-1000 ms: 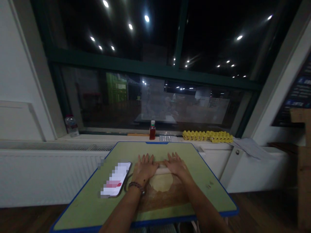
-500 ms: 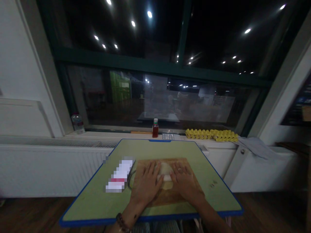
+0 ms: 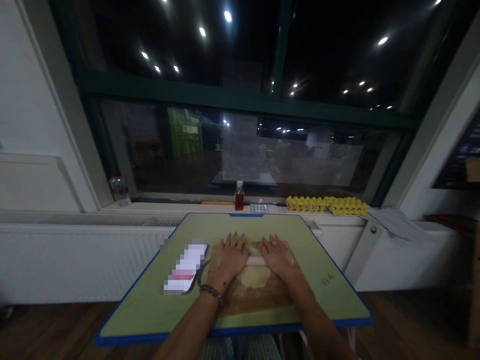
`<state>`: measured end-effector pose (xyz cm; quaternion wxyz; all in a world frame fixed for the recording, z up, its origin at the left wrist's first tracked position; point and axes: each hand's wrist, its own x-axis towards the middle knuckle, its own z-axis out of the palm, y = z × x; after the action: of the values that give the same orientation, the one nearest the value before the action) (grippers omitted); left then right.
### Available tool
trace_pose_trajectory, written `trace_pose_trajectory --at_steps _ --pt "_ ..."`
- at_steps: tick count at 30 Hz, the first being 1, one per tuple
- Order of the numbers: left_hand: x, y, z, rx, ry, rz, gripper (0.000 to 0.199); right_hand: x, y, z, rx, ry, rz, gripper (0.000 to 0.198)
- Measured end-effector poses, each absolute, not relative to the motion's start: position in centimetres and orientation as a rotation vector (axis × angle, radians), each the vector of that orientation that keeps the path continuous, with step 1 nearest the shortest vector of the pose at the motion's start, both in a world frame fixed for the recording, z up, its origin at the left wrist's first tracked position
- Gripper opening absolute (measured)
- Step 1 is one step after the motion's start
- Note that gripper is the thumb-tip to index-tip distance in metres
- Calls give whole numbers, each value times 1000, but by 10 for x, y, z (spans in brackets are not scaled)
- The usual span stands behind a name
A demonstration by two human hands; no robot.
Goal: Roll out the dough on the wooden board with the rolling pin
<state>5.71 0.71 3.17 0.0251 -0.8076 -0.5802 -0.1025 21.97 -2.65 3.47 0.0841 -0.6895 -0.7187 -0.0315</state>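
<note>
Night-dark window panes fill the upper half of the frame, dotted with bright lights. At the lower centre, a flattened, roundish sheet of dough lies on a wooden board, and a pale rolling pin rests crosswise toward its far side. On the pin's left end lies the left hand, palm down, fingers stretched forward and apart rather than curled around it; a beaded bracelet circles that wrist. The right hand covers the other end in the same flat, uncurled way, with a ring on one finger.

Left of the board, a phone lies with its screen pixelated, a dark cord looping between the two. All this sits on a pale green table with a blue edge. Beyond it, on the white windowsill, a bottle of red liquid stands upright near the middle of the frame, just beside a small grid-patterned object. Farther right are yellow egg cartons, then loose papers. Toward the left of the frame, a clear bottle stands above a white radiator.
</note>
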Motion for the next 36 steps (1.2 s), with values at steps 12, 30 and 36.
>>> trace_pose_trajectory --at_steps 12,30,36 --pt "28 -49 9 -2587 -1390 -489 48 204 -91 3 -1990 -1890 -279 47" --pt "35 -50 14 -2474 -1478 -464 49 199 -94 -1 -2075 -1820 -358 47" --pt "31 -63 9 -2426 -1488 -471 50 187 -105 -7 -2158 -1721 -506 49"
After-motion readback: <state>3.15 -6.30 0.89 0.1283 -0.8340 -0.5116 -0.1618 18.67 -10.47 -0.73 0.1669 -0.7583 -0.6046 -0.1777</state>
